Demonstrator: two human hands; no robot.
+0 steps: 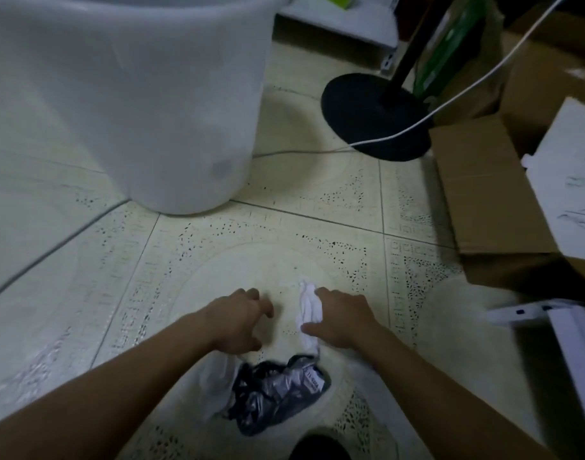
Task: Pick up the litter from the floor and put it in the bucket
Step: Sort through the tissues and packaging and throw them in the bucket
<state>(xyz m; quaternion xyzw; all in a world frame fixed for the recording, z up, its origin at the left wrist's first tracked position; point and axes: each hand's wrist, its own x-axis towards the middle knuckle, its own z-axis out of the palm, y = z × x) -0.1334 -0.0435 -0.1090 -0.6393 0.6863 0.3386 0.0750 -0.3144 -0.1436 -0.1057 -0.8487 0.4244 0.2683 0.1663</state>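
**Litter on a Speckled Tile Floor**

A cream tiled floor (284, 234) with black speckled patterns was seen, bordered by cardboard boxes (483, 200) and a black stand base (371, 114). The left hand (241, 322) was held with fingers curled but spread, gripping nothing. The right hand (342, 322) was closed on a crumpled white tissue (307, 310). A dark crumpled wrapper (278, 393) and a clear plastic bag (218, 383) lay just behind the fingers; the white bucket (135, 101) stood well beyond them.
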